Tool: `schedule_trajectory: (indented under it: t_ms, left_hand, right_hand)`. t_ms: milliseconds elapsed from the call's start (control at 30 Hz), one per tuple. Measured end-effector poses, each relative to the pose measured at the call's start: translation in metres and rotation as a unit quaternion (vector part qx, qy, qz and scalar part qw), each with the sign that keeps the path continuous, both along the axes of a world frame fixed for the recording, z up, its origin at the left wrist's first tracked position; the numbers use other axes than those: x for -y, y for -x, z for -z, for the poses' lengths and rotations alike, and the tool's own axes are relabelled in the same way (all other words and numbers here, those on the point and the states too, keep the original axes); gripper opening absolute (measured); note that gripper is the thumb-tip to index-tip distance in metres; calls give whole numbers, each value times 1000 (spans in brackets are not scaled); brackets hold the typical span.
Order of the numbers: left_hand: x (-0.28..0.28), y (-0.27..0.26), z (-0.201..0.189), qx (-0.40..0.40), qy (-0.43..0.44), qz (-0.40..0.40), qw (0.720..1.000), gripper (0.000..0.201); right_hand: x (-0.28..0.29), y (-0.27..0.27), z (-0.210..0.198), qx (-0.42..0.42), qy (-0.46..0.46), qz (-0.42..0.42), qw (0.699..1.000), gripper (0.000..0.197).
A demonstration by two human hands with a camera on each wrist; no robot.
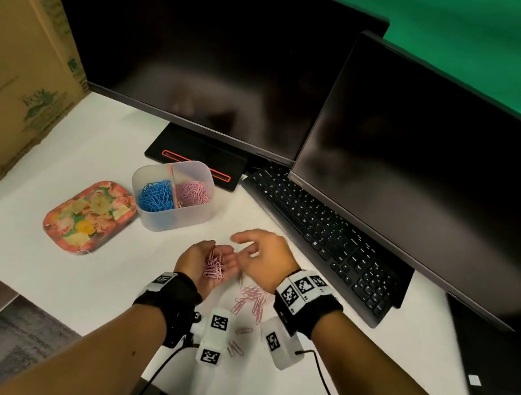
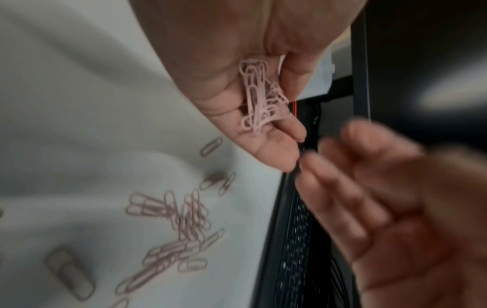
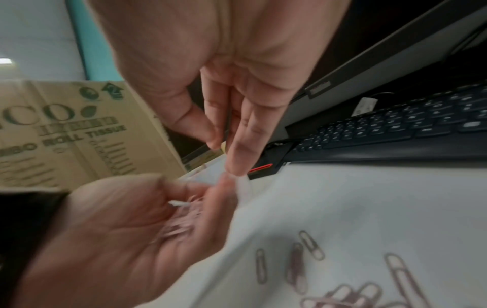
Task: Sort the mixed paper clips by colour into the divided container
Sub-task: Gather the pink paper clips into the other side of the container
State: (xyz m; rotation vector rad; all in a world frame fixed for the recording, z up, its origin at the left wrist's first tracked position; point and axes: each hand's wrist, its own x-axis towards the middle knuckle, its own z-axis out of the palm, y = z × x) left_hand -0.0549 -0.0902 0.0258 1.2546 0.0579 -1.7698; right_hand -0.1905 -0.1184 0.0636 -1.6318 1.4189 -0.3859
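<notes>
My left hand (image 1: 205, 266) is turned palm up just above the white table, fingers cupped round a bunch of pink paper clips (image 1: 214, 265) (image 2: 259, 98). The right hand (image 1: 259, 253) (image 3: 231, 129) hovers beside the left fingertips, fingers relaxed and holding nothing. More pink clips (image 1: 253, 299) (image 2: 181, 225) (image 3: 311, 260) lie loose on the table under and behind the hands. The translucent divided container (image 1: 178, 219) stands to the far left of the hands. Its left compartment holds blue clips (image 1: 156, 195) and its right one pink clips (image 1: 192, 191).
A floral tray (image 1: 88, 217) lies left of the container. A black keyboard (image 1: 324, 240) and two dark monitors (image 1: 208, 49) stand behind and to the right. A cardboard box (image 1: 4, 65) walls the left side. The table edge (image 1: 72, 331) runs close to my forearms.
</notes>
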Motion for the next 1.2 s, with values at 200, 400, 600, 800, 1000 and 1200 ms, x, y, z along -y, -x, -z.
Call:
schedule_trajectory:
  t_ms: [200,400,600,800,1000,1200]
  left_hand:
    - [-10,-21,6,13,-33,-15,999,37]
    - [-23,-30,13,27,-36,-13,999,37]
    - [-23,-15,13,14,-30,11,999,36]
    - [-19,-3,12,24,-25,43,998,35]
    - [-25,-2,9,37,-40,56,997,36]
    - [-30,-6,9,47,-45,63,996,37]
  right_hand:
    - [11,12,35,-258,-1,-185,948,63]
    - [-18,21,55,-306,58,-376,873,72]
    - [-63,66,56,-260,55,-369,890,65]
    - [-66,89,45,-264,39,-229,936,79]
    - [-88,74,48,-317,-9,-127,940,76]
    - [-84,37,56,-257,-42,-132,956,57]
